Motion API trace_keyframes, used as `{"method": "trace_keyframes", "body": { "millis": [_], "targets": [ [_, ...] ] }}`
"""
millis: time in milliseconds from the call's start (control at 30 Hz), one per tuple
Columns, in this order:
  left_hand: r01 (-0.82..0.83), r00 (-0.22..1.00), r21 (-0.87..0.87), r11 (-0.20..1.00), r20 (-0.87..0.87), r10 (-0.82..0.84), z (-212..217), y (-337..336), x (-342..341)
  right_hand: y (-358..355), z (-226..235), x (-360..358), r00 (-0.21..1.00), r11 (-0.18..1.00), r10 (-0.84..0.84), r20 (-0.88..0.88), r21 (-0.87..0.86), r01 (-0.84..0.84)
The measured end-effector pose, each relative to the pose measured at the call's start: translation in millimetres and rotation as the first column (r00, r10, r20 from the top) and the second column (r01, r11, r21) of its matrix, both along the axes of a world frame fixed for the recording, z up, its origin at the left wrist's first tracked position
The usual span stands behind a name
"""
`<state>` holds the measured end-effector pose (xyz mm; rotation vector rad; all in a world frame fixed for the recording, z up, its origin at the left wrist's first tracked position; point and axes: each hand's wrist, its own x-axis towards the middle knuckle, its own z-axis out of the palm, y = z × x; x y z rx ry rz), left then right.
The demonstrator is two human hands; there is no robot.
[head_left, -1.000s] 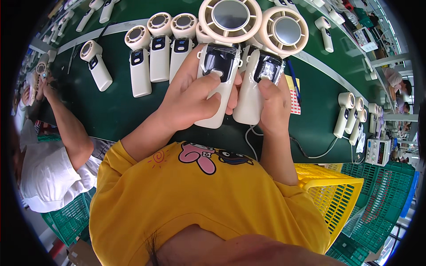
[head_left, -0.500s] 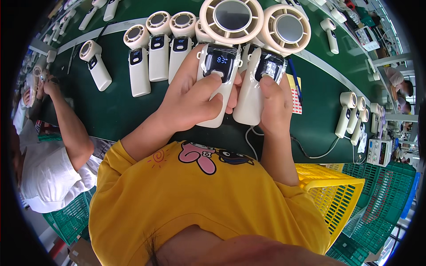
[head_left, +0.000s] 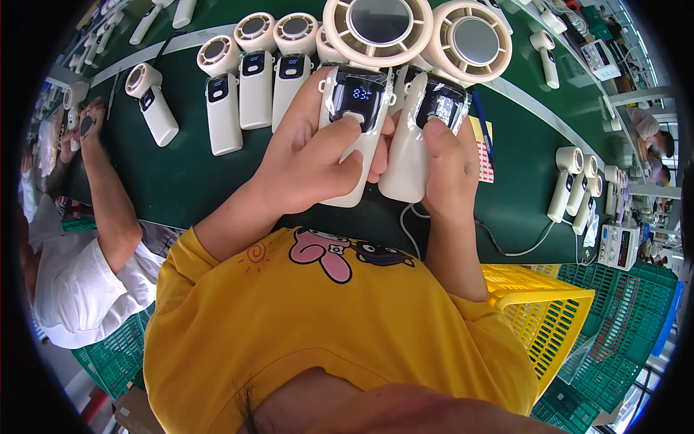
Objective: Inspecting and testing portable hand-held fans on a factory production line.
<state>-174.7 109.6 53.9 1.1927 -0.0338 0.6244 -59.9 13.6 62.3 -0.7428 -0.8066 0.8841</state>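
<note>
In my left hand [head_left: 311,159] is a cream handheld fan [head_left: 359,148], its round head upward and its dark display lit. The left thumb presses on the button below that display. A second handheld fan [head_left: 402,159] is held in my right hand [head_left: 450,163], with the thumb at its button; glare covers its display, so I cannot tell if it is lit. Both fans are side by side, tilted slightly apart at the heads. Just beyond my left hand, several like fans [head_left: 256,90] lie in a row on the green table [head_left: 195,181], some with lit displays.
Right of my right hand are a yellow paper [head_left: 485,163] and a blue pen [head_left: 480,119]. More fans [head_left: 560,195] with a cable lie at the right, near a bench instrument [head_left: 618,247]. A yellow basket [head_left: 538,296] stands at lower right. A co-worker's arm [head_left: 112,188] reaches in at left.
Both hands keep their grip on the fans, which stay almost in place. The co-worker's hand at left has moved up and away, its fingers now spread.
</note>
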Motion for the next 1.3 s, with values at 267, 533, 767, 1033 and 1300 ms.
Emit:
{"method": "trace_keyframes", "body": {
  "millis": [267,533,767,1033,1300],
  "targets": [
    [-0.026,0.999,-0.113,0.993,0.017,0.028,3.5,-4.3,1.8,-0.2,0.8,1.0,0.999,1.000,0.006,0.033,-0.013,-0.006],
    [-0.018,1.000,-0.107,0.994,-0.016,0.017,1.7,-2.4,-0.4,0.9,1.6,-2.6,0.998,0.999,-0.017,-0.055,-0.035,0.015],
    [-0.005,1.000,-0.188,0.982,0.015,0.008,3.0,-2.6,0.4,1.1,-5.3,1.9,0.999,0.999,0.028,-0.023,-0.038,-0.029],
    [0.014,1.000,-0.180,0.984,0.018,-0.011,-0.2,-1.4,0.7,2.2,-4.7,1.7,0.998,0.999,0.046,-0.046,0.004,-0.046],
    [0.000,1.000,-0.201,0.980,-0.006,-0.001,4.2,-3.0,0.6,2.2,-5.4,1.7,0.998,0.999,0.052,-0.044,0.014,-0.051]
  ]
}}
